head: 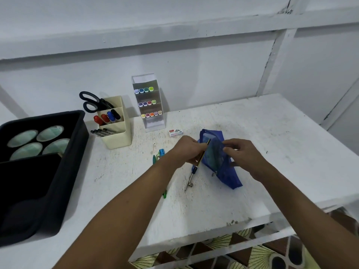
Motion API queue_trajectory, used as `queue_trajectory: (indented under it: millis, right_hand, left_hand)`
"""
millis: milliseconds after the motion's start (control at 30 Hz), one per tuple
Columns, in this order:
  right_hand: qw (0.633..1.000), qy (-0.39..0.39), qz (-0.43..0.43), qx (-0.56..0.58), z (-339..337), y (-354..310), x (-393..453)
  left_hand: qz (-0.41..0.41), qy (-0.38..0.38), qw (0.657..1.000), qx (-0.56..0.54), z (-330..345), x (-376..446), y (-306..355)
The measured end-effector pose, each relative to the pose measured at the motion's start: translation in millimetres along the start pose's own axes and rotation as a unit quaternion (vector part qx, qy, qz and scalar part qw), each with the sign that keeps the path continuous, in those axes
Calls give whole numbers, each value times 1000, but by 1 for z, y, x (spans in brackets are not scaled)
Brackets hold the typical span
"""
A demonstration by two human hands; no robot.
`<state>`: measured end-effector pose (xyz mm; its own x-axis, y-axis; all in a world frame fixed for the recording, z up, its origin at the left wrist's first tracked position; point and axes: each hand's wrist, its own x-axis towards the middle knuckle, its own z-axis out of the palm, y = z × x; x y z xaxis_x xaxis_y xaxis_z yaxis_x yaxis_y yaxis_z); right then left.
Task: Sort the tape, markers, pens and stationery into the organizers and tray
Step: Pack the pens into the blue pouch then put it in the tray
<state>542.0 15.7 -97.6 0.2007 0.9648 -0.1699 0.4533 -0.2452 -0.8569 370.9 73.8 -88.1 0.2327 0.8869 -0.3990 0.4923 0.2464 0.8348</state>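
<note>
- The pencil [203,152] is light, thin and stiff; its painted shaft is likely slippery. It is best held near mid-shaft, between thumb and fingers.
- The left hand [189,150] pinches the pencil in curled fingers. The shaft runs slanted through the hand: its upper end shows at the mouth of the pouch [217,158], its lower end below the hand.
- The pouch is soft blue mesh and will sag or fold unless its opening is held. It stands on the desk [272,152] with the zipper edge toward the person.
- The right hand [240,154] pinches the pouch edge in curled fingers, apparently to hold the mouth open.
- A compass [191,176] lies on the desk just below the left hand, touching the pouch side. It is metal, stiff and sharp-tipped; the hinge end seems the safest place to hold it.
- The cream organizer [116,131], clear marker rack [149,103] and black tray [48,171] stand well to the left.
</note>
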Motion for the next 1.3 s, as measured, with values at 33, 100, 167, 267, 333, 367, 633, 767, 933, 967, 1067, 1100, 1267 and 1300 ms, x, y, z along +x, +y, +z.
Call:
queue_trajectory:
  millis: [33,100,167,267,333,367,633,767,933,967,1067,1100,1267,1300]
  right_hand:
    - [1000,2,1,3,-1,0,-1]
    - [1000,2,3,10,-3,-2,-3]
    - [1000,0,3,17,-5,-3,-5]
    - [999,-6,5,36,-7,-3,-10]
    - [999,-7,7,44,-8,-3,-11]
    - [999,-7,8,44,-7,-3,-11]
    - [999,-16,12,40,2,-8,-9]
    - [999,-26,10,29,11,-9,-6]
    - [999,-37,16,29,24,-15,-3]
    - [999,-38,13,28,26,-16,-2]
    - [999,-40,1,18,32,-18,-2]
    - [999,-41,-2,19,33,-19,-2]
    - [999,-44,-9,23,36,-19,-2]
    - [999,-43,-12,21,35,-19,-2]
  left_hand:
    - [-10,-10,1000,-12,5,4,1]
    - [-25,-26,998,-48,15,7,5]
    - [-31,-28,996,-77,24,11,8]
    - [-33,-7,994,-102,33,16,12]
    - [-27,-1,993,-113,34,16,12]
    - [-22,-2,994,-109,34,17,11]
    - [7,62,997,-39,0,5,-21]
    - [38,160,973,161,-33,-1,-60]
    - [-13,195,948,250,-57,-11,-87]
    - [-27,189,948,257,-57,-12,-90]
    - [-46,188,945,262,-53,-15,-94]
    - [-44,194,942,270,-51,-16,-94]
    - [-21,201,912,356,-41,-24,-88]
    - [-19,204,908,367,-39,-24,-86]
